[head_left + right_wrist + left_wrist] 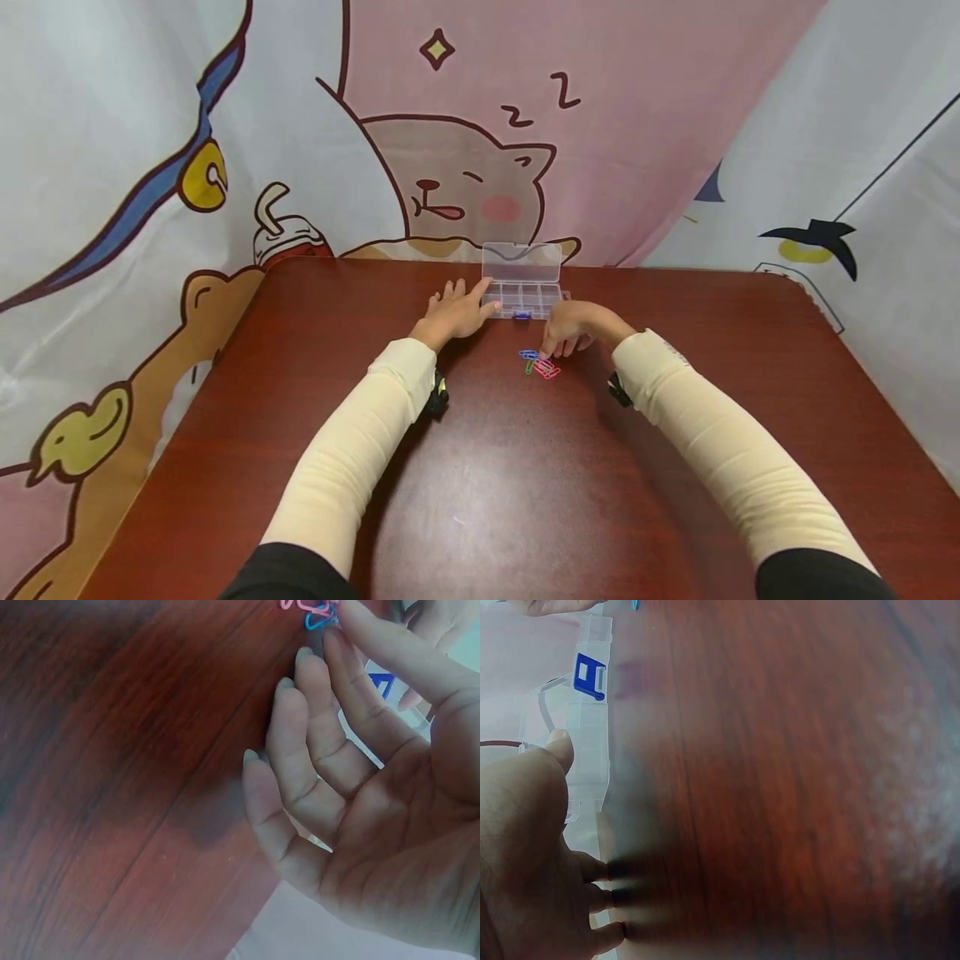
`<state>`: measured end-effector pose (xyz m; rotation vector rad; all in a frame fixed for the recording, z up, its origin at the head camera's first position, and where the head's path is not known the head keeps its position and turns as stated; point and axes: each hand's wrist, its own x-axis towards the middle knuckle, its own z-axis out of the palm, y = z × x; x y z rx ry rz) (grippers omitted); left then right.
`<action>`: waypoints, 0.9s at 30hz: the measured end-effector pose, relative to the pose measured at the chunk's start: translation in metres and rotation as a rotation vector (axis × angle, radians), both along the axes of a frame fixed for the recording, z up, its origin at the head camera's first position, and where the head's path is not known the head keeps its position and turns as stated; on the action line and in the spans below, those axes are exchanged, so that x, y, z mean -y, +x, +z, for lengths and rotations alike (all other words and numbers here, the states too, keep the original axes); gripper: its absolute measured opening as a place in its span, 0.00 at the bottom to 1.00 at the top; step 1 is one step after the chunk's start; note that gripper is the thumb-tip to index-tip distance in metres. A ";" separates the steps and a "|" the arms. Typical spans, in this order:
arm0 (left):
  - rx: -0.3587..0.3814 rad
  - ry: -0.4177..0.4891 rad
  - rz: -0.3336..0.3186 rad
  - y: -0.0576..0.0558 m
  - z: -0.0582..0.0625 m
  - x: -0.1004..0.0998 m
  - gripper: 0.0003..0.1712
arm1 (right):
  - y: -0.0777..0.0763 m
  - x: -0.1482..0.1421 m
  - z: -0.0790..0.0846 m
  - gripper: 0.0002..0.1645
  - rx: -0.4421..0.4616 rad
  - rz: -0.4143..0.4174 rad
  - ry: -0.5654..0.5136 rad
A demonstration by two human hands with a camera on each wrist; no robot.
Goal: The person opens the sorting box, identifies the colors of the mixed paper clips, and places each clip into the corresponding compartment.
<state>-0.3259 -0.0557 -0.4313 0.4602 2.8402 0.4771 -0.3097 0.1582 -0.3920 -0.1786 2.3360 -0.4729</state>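
Note:
A clear plastic compartment box (532,302) stands at the table's far side, its lid (521,265) raised, a blue latch (590,676) on its front. My left hand (454,315) lies at the box's left end, fingers spread and thumb against the box. A small pile of paper clips (546,367), pink, blue and green, lies in front of the box. Over it is my right hand (572,325), thumb and index fingertips at the clips. The right wrist view shows pink and blue clips (319,621) by those tips; whether one is pinched is unclear. The other fingers are loosely bent.
The brown wooden table (480,483) reaches back to a printed cloth (450,183) hanging behind the box. Dark wrist devices sit on both sleeves, one of them at the left wrist (437,396).

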 end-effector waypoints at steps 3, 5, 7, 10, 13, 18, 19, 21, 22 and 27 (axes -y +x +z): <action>0.003 -0.006 -0.001 0.000 0.001 0.000 0.37 | 0.000 0.001 -0.003 0.15 -0.019 0.004 0.008; -0.002 -0.008 -0.001 0.000 0.000 0.000 0.37 | 0.000 0.002 -0.004 0.15 -0.030 0.008 0.014; -0.007 -0.006 0.002 -0.001 0.000 0.000 0.37 | 0.000 0.003 -0.004 0.15 -0.035 0.008 0.020; -0.016 0.000 0.002 0.000 -0.001 0.000 0.37 | 0.000 0.004 -0.003 0.15 -0.038 0.007 0.021; -0.012 0.002 0.001 -0.001 -0.001 0.000 0.37 | 0.000 0.002 -0.004 0.15 -0.038 0.011 0.014; 0.006 -0.005 -0.003 -0.001 0.000 0.000 0.38 | 0.001 -0.001 -0.005 0.15 -0.026 0.014 -0.008; 0.008 -0.005 -0.003 -0.001 0.000 0.000 0.38 | 0.001 -0.001 -0.004 0.15 -0.021 0.011 -0.012; 0.009 -0.002 -0.003 -0.002 -0.001 -0.001 0.38 | 0.001 -0.002 -0.004 0.15 -0.017 0.005 -0.014; 0.009 0.000 -0.004 -0.002 -0.001 0.000 0.38 | 0.001 -0.002 -0.004 0.14 -0.017 0.006 -0.012; -0.006 0.011 0.003 -0.003 -0.001 0.000 0.38 | 0.000 0.000 -0.004 0.14 -0.041 0.014 0.008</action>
